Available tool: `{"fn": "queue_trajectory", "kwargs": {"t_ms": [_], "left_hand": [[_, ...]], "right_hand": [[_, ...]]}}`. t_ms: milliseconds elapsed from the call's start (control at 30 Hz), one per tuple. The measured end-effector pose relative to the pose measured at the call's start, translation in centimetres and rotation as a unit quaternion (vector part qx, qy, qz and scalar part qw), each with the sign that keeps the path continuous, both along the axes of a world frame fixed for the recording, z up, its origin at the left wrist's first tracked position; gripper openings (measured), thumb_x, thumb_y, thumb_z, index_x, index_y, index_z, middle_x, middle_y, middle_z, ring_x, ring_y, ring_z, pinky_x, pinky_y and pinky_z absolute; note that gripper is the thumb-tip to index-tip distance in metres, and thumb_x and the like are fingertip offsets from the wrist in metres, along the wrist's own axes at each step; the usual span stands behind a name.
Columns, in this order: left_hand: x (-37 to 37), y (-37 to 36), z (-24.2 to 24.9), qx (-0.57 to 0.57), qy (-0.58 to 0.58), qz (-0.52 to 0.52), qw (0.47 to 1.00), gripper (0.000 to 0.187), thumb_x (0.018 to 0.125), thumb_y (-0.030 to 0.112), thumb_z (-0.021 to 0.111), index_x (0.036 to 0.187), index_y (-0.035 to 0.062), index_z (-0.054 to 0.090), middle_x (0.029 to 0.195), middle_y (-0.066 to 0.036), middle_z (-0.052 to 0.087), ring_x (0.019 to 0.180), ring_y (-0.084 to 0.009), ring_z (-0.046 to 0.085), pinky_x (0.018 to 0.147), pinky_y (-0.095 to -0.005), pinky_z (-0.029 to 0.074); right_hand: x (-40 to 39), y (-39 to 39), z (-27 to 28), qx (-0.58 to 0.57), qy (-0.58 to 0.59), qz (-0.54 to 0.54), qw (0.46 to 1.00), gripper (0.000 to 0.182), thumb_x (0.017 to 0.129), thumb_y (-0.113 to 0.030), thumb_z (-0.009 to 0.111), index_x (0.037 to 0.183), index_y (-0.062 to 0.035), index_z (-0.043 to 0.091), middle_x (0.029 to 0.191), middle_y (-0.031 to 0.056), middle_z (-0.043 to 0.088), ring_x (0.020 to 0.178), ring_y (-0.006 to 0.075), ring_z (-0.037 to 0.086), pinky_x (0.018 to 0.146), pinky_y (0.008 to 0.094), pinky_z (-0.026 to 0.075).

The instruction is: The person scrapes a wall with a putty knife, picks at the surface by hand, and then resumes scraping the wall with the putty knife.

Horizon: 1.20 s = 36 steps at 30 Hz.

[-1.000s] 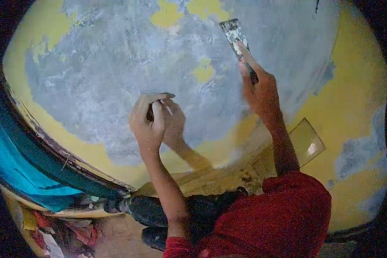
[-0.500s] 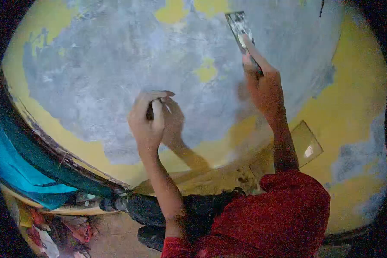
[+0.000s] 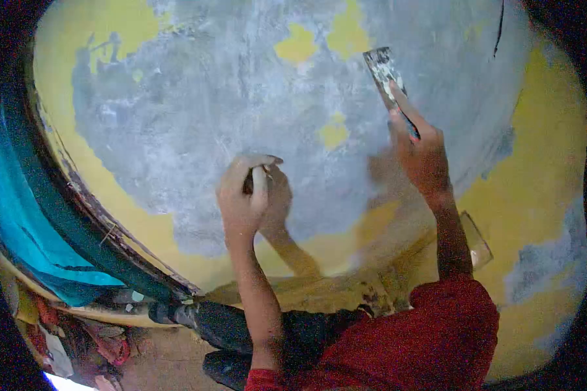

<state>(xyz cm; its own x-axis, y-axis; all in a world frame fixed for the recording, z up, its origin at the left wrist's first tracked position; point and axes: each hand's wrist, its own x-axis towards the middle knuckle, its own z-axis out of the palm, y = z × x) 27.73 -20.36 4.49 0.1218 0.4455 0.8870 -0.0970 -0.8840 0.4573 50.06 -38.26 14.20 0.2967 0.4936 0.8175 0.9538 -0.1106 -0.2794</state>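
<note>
My right hand (image 3: 424, 153) grips a putty knife (image 3: 385, 77) by its handle, index finger stretched along the blade. The blade is smeared with pale and dark filler and lies over the grey-coated part of the large yellow surface (image 3: 241, 85); whether it touches is hard to tell. My left hand (image 3: 242, 199) is curled close to the same surface, lower and to the left, throwing a shadow beside it. Something dark shows between its fingers, but I cannot make out what it is. Several bare yellow patches (image 3: 334, 132) break up the grey coat.
A thin clear rectangular pane (image 3: 482, 251) lies partly behind my right forearm. To the left, blue sheeting (image 3: 39, 241) hangs past the surface's dark, rough edge (image 3: 78, 182). Crumpled cloths and litter (image 3: 78, 345) lie on the floor at the lower left. My dark-trousered legs are below.
The view has shifted, so the surface and both hands appear lower and further right. The putty knife sits slightly lower relative to the yellow patches. Both hands keep their grip.
</note>
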Motion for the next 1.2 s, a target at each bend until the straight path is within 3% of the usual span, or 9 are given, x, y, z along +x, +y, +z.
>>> {"fn": "queue_trajectory", "kwargs": {"t_ms": [200, 433, 533, 633, 700, 833, 900, 1000, 1200], "left_hand": [[0.8, 0.3, -0.5, -0.027, -0.009, -0.03, 0.999, 0.02, 0.091, -0.003, 0.054, 0.094, 0.0045, 0.072, 0.09, -0.008, 0.073, 0.076, -0.0198, 0.069, 0.068, -0.0321, 0.053], [1.0, 0.3, -0.5, -0.012, -0.01, -0.01, 1.0, 0.02, 0.091, -0.003, 0.055, 0.093, 0.0048, 0.074, 0.089, -0.008, 0.073, 0.073, -0.0192, 0.067, 0.066, -0.0317, 0.051], [0.8, 0.2, -0.2, -0.001, -0.017, -0.001, 1.0, 0.02, 0.091, -0.002, 0.055, 0.093, 0.0048, 0.074, 0.089, -0.008, 0.073, 0.072, -0.0192, 0.067, 0.066, -0.0316, 0.051], [0.6, -0.1, -0.2, -0.009, -0.017, -0.015, 1.0, 0.02, 0.091, -0.002, 0.055, 0.093, 0.0048, 0.074, 0.087, -0.008, 0.072, 0.072, -0.0194, 0.067, 0.066, -0.0316, 0.051], [0.7, -0.2, -0.1, -0.01, -0.007, -0.016, 1.0, 0.02, 0.091, -0.002, 0.055, 0.093, 0.0046, 0.073, 0.086, -0.009, 0.071, 0.072, -0.0192, 0.067, 0.066, -0.0318, 0.051], [1.2, 0.3, -0.4, -0.014, -0.01, -0.025, 1.0, 0.02, 0.091, -0.002, 0.054, 0.094, 0.0046, 0.073, 0.085, -0.009, 0.071, 0.072, -0.0187, 0.067, 0.066, -0.0314, 0.051], [1.2, 0.4, -0.3, 0.006, -0.018, 0.0, 1.0, 0.02, 0.091, -0.002, 0.055, 0.094, 0.0044, 0.074, 0.085, -0.009, 0.071, 0.073, -0.0182, 0.068, 0.066, -0.0309, 0.052], [1.5, 0.4, -0.3, -0.018, -0.031, -0.024, 0.999, 0.021, 0.091, -0.003, 0.054, 0.094, 0.0042, 0.073, 0.085, -0.009, 0.071, 0.074, -0.0183, 0.068, 0.066, -0.0308, 0.052], [1.0, 0.0, -0.1, -0.029, -0.034, -0.038, 0.998, 0.022, 0.092, -0.004, 0.053, 0.094, 0.0046, 0.074, 0.084, -0.008, 0.07, 0.072, -0.0177, 0.067, 0.066, -0.0306, 0.052]], "right_hand": [[0.6, -0.5, 0.1, 0.005, -0.111, 0.047, 0.993, 0.041, 0.108, -0.031, 0.055, 0.145, -0.0157, 0.061, 0.116, 0.0223, 0.074, 0.073, 0.011, 0.06, 0.069, 0.0341, 0.054], [-1.1, 0.4, 2.1, -0.015, -0.068, 0.02, 0.997, 0.04, 0.108, -0.03, 0.055, 0.145, -0.0153, 0.061, 0.114, 0.0233, 0.073, 0.063, 0.0184, 0.058, 0.063, 0.0348, 0.053], [-0.8, 0.0, 0.6, -0.033, -0.036, 0.021, 0.999, 0.04, 0.107, -0.028, 0.056, 0.145, -0.016, 0.061, 0.104, 0.0229, 0.074, 0.06, 0.0225, 0.056, 0.064, 0.0359, 0.053], [0.0, 0.2, -0.3, 0.012, -0.106, 0.029, 0.994, 0.04, 0.107, -0.028, 0.056, 0.145, -0.0161, 0.061, 0.096, 0.0224, 0.073, 0.058, 0.0228, 0.053, 0.063, 0.0368, 0.052], [-0.7, 0.0, 0.5, -0.003, -0.076, 0.029, 0.997, 0.04, 0.107, -0.028, 0.057, 0.145, -0.0156, 0.061, 0.098, 0.0232, 0.072, 0.063, 0.0249, 0.063, 0.065, 0.0374, 0.053], [-1.6, -1.0, 1.8, -0.078, -0.047, -0.032, 0.995, 0.041, 0.107, -0.029, 0.057, 0.145, -0.0152, 0.061, 0.108, 0.0252, 0.071, 0.071, 0.0278, 0.07, 0.069, 0.0369, 0.054], [-0.5, -0.4, 1.4, -0.023, -0.129, 0.012, 0.991, 0.041, 0.106, -0.029, 0.057, 0.145, -0.0169, 0.061, 0.106, 0.0253, 0.071, 0.069, 0.0311, 0.066, 0.07, 0.037, 0.054], [0.1, 1.0, 1.3, 0.013, -0.134, 0.027, 0.99, 0.041, 0.105, -0.029, 0.058, 0.145, -0.0184, 0.06, 0.101, 0.026, 0.07, 0.064, 0.0353, 0.055, 0.069, 0.0374, 0.053], [-3.3, 1.4, 3.3, -0.013, -0.022, 0.034, 0.999, 0.043, 0.105, -0.028, 0.058, 0.146, -0.0191, 0.059, 0.104, 0.0293, 0.067, 0.067, 0.036, 0.056, 0.072, 0.0355, 0.054]]}}
